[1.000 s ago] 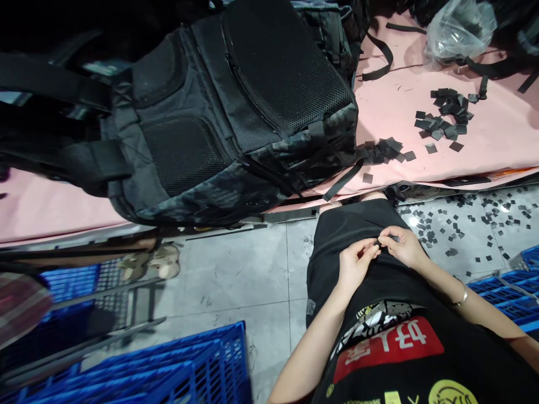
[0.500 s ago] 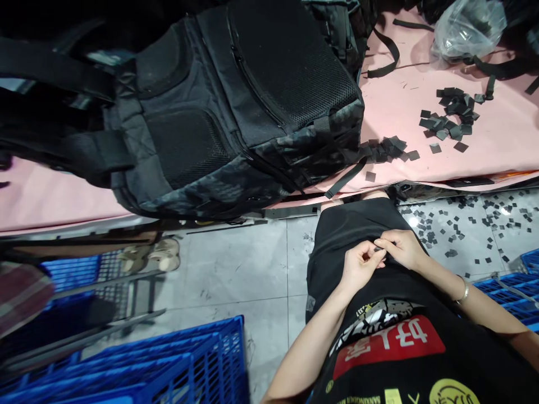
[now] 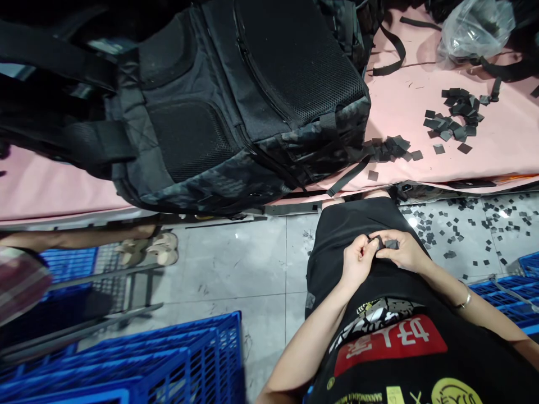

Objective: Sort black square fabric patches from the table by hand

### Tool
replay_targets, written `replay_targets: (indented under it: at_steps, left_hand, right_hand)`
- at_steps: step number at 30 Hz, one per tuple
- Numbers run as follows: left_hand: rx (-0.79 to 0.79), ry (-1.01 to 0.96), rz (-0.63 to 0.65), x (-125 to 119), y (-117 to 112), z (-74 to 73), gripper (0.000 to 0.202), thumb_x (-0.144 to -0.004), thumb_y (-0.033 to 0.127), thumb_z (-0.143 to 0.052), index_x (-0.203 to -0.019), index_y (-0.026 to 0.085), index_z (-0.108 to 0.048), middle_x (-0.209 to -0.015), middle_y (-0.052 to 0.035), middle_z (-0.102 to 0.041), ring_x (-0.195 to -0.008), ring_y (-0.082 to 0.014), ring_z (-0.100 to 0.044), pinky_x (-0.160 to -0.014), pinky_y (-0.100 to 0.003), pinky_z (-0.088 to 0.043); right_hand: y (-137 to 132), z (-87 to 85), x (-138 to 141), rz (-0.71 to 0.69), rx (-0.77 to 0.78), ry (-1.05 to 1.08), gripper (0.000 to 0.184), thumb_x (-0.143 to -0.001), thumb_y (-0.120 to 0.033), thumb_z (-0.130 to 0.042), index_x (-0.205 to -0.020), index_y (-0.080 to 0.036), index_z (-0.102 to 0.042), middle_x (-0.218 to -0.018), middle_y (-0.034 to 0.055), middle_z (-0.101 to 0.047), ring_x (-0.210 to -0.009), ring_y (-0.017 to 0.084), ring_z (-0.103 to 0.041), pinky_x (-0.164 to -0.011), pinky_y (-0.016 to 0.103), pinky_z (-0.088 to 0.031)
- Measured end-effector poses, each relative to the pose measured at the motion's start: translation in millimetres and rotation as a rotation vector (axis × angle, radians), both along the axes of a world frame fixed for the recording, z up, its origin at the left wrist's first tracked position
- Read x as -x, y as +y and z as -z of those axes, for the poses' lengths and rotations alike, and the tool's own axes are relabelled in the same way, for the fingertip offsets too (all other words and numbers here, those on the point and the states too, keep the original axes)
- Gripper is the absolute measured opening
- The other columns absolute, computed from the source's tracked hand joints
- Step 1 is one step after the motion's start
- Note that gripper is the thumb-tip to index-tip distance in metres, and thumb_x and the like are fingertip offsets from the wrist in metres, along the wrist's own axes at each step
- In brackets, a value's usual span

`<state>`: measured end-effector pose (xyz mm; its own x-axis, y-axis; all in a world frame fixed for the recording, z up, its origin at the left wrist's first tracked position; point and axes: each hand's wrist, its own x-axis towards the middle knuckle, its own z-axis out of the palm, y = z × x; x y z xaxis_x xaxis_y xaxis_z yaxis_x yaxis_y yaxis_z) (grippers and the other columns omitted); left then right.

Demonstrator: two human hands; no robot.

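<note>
Both hands meet over my lap, on dark cloth. My left hand is closed, thumb and finger pinching the edge of a small black square piece. My right hand is closed beside it, with another small dark piece between thumb and fingers. Whether these are two pieces or one folded piece, I cannot tell. On the pink-covered table ahead lies a large black backpack with mesh panels. A loose heap of similar black squares and a smaller pile lie right of it.
A clear plastic bag and black straps lie at the table's far right. Many black squares are scattered over the tiled floor. Blue crates stand at lower left and right. Another person's leg and shoes are at left.
The dark pieces between my fingers now show more plainly, and my right fingers have lifted and spread slightly around them. The view has shifted a little. At left, another person's leg has come into view.
</note>
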<state>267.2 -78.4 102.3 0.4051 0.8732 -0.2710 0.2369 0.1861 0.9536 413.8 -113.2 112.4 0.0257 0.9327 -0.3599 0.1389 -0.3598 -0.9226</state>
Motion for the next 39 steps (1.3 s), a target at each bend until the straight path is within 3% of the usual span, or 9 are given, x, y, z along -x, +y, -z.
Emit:
replay_targets:
  at_steps: [5,12,16,20,29,34,39]
  left_hand:
    - [0.094,-0.104,0.052,-0.6,1.1,3.2,0.044,-0.079,0.051,-0.049,-0.054,0.017,-0.035,-0.053,0.0055,-0.031,-0.05,-0.0068,-0.029,-0.049,-0.022,-0.025]
    - [0.322,-0.221,0.088,-2.5,-0.9,5.2,0.043,-0.078,0.054,-0.049,-0.058,0.016,-0.043,-0.049,0.0059,-0.037,-0.042,-0.0044,-0.028,-0.042,-0.02,-0.022]
    - [0.252,-0.198,0.047,-3.2,-0.3,0.3,0.034,-0.077,0.045,-0.056,-0.063,0.016,-0.046,-0.05,0.0057,-0.043,-0.046,-0.0053,-0.038,-0.047,-0.019,-0.031]
    - [0.215,-0.222,-0.058,-4.1,0.0,-3.2,0.025,-0.071,0.036,-0.065,-0.083,0.017,-0.055,-0.059,0.0055,-0.049,-0.053,-0.007,-0.048,-0.054,-0.02,-0.041]
    - [-0.017,-0.094,-0.098,0.6,0.9,-2.9,0.024,-0.076,0.031,-0.061,-0.095,0.019,-0.069,-0.089,-0.0057,-0.067,-0.077,-0.0142,-0.06,-0.073,-0.027,-0.05]
    - [0.025,-0.061,-0.11,-0.1,0.4,-3.3,0.024,-0.075,0.029,-0.062,-0.097,0.021,-0.069,-0.099,-0.006,-0.07,-0.088,-0.0185,-0.064,-0.083,-0.033,-0.051]
    - [0.051,-0.026,-0.136,-1.3,-4.6,0.1,0.025,-0.077,0.026,-0.059,-0.1,0.021,-0.069,-0.102,-0.0058,-0.069,-0.089,-0.0191,-0.065,-0.085,-0.036,-0.051]
  right_hand:
    - [-0.6,-1.6,2.2,0.028,0.003,-0.117,0.013,-0.071,-0.033,-0.065,-0.073,-0.02,-0.066,-0.068,0.0003,-0.063,-0.06,0.015,-0.056,-0.055,0.024,-0.04]
    - [0.1,-1.7,-4.5,-0.068,-0.04,-0.162,0.03,-0.082,-0.042,-0.05,-0.061,-0.02,-0.056,-0.055,-0.0009,-0.056,-0.048,0.012,-0.049,-0.045,0.022,-0.031]
    - [1.3,-0.3,-4.0,-0.058,-0.089,-0.205,0.036,-0.083,-0.045,-0.048,-0.057,-0.019,-0.051,-0.049,-0.002,-0.049,-0.046,0.012,-0.044,-0.046,0.022,-0.03]
    - [1.4,-2.5,-3.1,-0.067,-0.172,-0.294,0.039,-0.083,-0.048,-0.047,-0.058,-0.019,-0.052,-0.05,-0.0016,-0.047,-0.05,0.013,-0.044,-0.049,0.023,-0.03]
    - [3.2,-4.8,2.2,-0.076,-0.268,-0.558,0.038,-0.085,-0.037,-0.044,-0.053,-0.02,-0.034,-0.049,-0.0019,-0.04,-0.049,0.012,-0.04,-0.05,0.024,-0.029]
    - [3.5,-2.0,5.1,-0.09,-0.304,-0.672,0.031,-0.082,-0.026,-0.045,-0.052,-0.02,-0.035,-0.051,-0.0015,-0.043,-0.049,0.011,-0.041,-0.05,0.024,-0.028]
    - [3.4,1.8,6.4,-0.047,-0.276,-0.718,0.033,-0.083,-0.03,-0.045,-0.052,-0.02,-0.036,-0.05,-0.001,-0.045,-0.048,0.012,-0.041,-0.05,0.024,-0.028]
